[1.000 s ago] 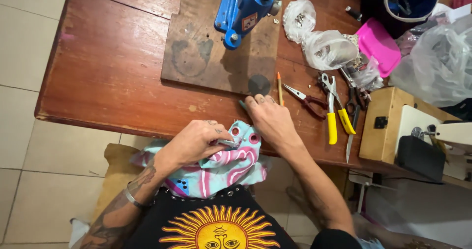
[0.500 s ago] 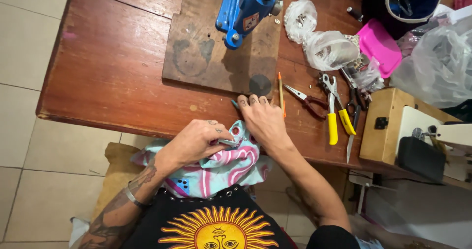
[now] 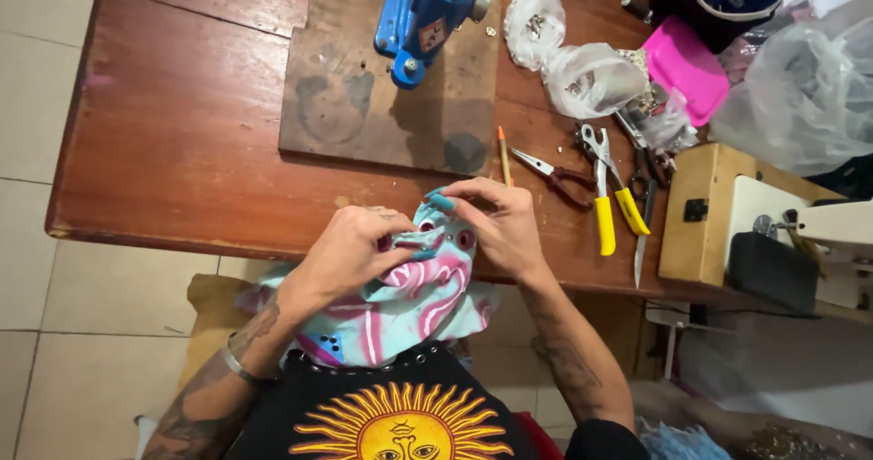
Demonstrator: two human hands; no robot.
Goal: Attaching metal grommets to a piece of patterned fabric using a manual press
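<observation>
A: What is each hand doing?

B: Both are gripping the patterned fabric (image 3: 414,283) — light blue with pink and white swirls — at the near edge of the wooden desk (image 3: 182,133). The left hand (image 3: 350,255) is clutching the bunched cloth, fingers curled and pressed into it. The right hand (image 3: 500,228) is pinching the raised top edge of the fabric between thumb and fingertips.

A: What is lying nearby?

B: Beyond the hands, a blue press (image 3: 427,15) is standing on a wooden board (image 3: 355,105). A pencil (image 3: 503,154), red-handled pliers (image 3: 556,175) and yellow-handled pliers (image 3: 611,192) are lying just right of the board — clear plastic bags (image 3: 587,74) behind them.
</observation>
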